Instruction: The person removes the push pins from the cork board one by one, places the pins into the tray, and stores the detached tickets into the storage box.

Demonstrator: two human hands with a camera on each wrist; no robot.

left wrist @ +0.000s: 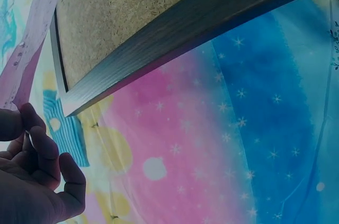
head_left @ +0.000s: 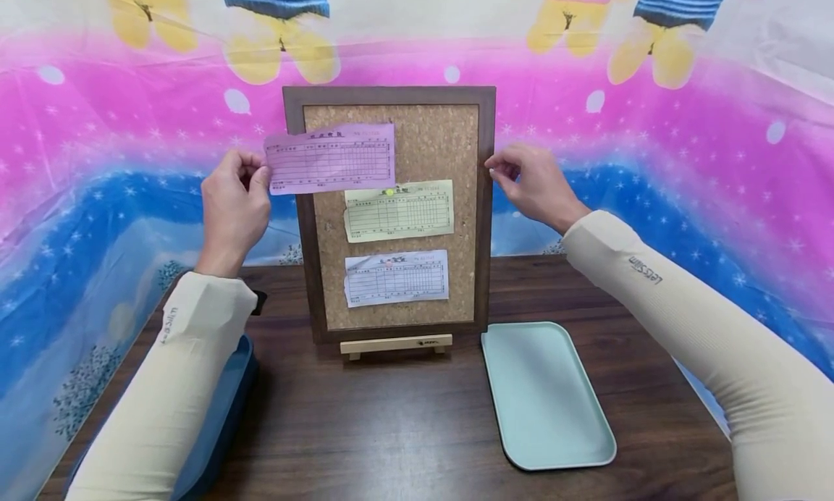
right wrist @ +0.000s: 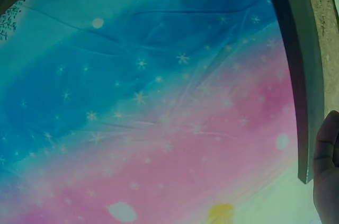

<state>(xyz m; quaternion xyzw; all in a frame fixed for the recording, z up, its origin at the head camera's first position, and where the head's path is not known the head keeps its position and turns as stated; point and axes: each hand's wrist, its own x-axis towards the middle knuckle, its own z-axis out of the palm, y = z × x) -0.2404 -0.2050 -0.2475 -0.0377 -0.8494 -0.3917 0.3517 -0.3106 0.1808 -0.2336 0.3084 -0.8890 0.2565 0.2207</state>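
My left hand point(head_left: 233, 208) pinches the left end of a purple receipt slip point(head_left: 331, 161) between thumb and fingers. The slip stretches across the upper left of a framed corkboard point(head_left: 438, 142). Below it a pale yellow slip point(head_left: 399, 217) is fixed with a yellow pushpin point(head_left: 390, 192), and lower down is a bluish white slip point(head_left: 396, 282). At the board's right edge, my right hand point(head_left: 539, 184) has thumb and forefinger tips close together; whether something small is between them is hidden. The left wrist view shows the purple slip point(left wrist: 33, 44) edge-on at the fingertips.
A small wooden stand point(head_left: 396, 346) supports the board on the dark wooden table point(head_left: 365, 421). To the right lies a light green tray point(head_left: 547, 400); a blue tray point(head_left: 218, 421) is partly behind my left forearm. Patterned cloth point(head_left: 651, 139) hangs behind.
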